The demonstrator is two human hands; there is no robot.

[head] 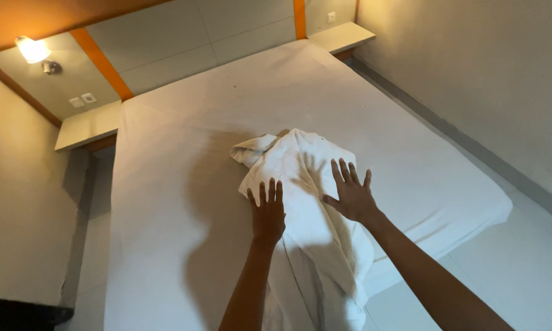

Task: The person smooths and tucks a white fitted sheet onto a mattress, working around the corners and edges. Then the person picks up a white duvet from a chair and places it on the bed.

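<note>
A crumpled white towel or cloth (300, 165) lies bunched along the middle of a white-sheeted bed (184, 135), trailing down to the near edge. My left hand (267, 211) reaches out over the cloth's left side, fingers straight and together-ish, holding nothing. My right hand (351, 195) hovers over the cloth's right side with fingers spread apart, also holding nothing. Both hands cast shadows on the cloth, and whether they touch it I cannot tell.
A shelf-like bedside ledge (89, 125) sits at the bed's far left and another ledge (340, 35) at the far right. A wall lamp (34, 50) glows at upper left. Pale floor (521, 257) runs along the bed's right side, walls close by.
</note>
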